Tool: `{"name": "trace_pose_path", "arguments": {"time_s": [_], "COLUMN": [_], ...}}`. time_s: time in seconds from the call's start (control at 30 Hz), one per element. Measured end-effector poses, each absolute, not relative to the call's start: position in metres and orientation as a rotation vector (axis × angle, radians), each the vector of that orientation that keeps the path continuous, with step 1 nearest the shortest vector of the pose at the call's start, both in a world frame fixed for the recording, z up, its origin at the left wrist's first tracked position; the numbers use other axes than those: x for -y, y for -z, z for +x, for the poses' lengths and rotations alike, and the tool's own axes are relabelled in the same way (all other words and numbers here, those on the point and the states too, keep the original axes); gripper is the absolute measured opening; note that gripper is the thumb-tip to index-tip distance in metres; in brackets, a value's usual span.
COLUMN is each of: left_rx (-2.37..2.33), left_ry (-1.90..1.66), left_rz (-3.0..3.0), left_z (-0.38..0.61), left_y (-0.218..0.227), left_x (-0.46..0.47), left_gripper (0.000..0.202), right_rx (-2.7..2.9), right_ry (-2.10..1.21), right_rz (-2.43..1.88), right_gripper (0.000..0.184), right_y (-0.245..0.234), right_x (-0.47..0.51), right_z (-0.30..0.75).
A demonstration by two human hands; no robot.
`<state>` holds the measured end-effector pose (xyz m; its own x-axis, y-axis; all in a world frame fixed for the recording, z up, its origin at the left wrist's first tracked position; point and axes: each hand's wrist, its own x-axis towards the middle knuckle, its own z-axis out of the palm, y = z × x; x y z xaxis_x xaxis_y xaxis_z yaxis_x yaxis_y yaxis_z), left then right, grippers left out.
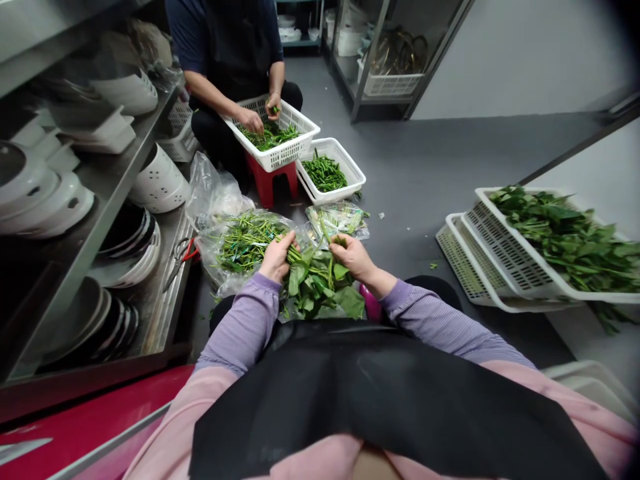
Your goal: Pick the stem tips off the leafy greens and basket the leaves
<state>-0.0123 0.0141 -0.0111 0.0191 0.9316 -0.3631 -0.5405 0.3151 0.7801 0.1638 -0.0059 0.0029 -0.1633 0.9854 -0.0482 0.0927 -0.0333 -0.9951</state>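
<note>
My left hand (278, 257) is closed round the stems of a bunch of leafy greens (311, 288), whose broad leaves hang between my forearms above my lap. To its right, my right hand (355, 259) pinches a green stem (330, 268) between thumb and fingers. Just beyond my left hand, a pile of cut stems (245, 241) lies on a clear plastic bag on the floor. A second plastic bag (340, 220) with pale stems in it lies past my right hand.
Opposite me, a person (230, 67) sorts green peppers in a white basket (285, 157) on a red stool (273, 183). Another basket (357, 175) holds peppers. Leafy greens (565, 233) fill a basket at right. Red-handled scissors (180, 259) lie on the left shelf edge among dishes.
</note>
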Motion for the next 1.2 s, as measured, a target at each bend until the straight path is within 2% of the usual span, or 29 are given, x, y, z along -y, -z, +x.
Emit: {"name": "trace_pose_path", "arguments": {"time_s": [0.1,0.2,0.27,0.33,0.43,0.5,0.6,0.73,0.9,1.0,1.2], "left_rx": [-1.197,-1.38,-1.454,-1.415,-1.084,-0.867,-0.797,-0.823,-0.838,-0.856,-0.916], "left_ry": [-1.433,-1.573,-1.498,-1.292,-0.982,-0.871,-0.856,-0.912,-0.92,-0.922,-0.927], "left_rz": [0.423,0.517,0.708,0.919,1.036,1.022,0.987,0.873,0.904,0.962,1.078], "left_z": [-0.021,-0.033,-0.038,-0.037,-0.024,-0.013,-0.004,-0.005,-0.014,-0.017,-0.018], "left_y": [0.019,0.02,0.016,0.008,-0.005,-0.011,-0.012,-0.008,-0.008,-0.008,-0.011], "left_x": [-0.023,-0.027,-0.025,-0.018,-0.004,0.003,0.008,0.006,0.003,0.003,0.004], "left_gripper": [0.039,0.029,0.024,0.025,0.036,0.041,0.035,0.029,0.025,0.025,0.025], "right_rx": [1.224,1.036,1.091,1.255,1.502,1.586,1.481,1.207,1.223,1.13,0.879], "right_ry": [-0.972,-0.877,-1.046,-1.369,-1.808,-1.964,-2.146,-2.299,-2.318,-2.302,-2.509], "right_rz": [-1.326,-1.338,-1.288,-1.237,-1.198,-1.165,-1.064,-0.967,-1.035,-1.085,-1.0], "right_gripper": [0.019,0.02,0.021,0.023,0.026,0.028,0.03,0.032,0.033,0.03,0.021], "right_y": [-0.002,-0.006,-0.011,-0.017,-0.02,-0.018,-0.009,-0.002,-0.006,-0.011,-0.021], "right_x": [0.004,-0.006,-0.013,-0.016,-0.013,-0.008,-0.001,0.004,0.01,0.016,0.029], "right_z": [0.171,0.192,0.211,0.224,0.222,0.209,0.186,0.174,0.187,0.195,0.199]}}
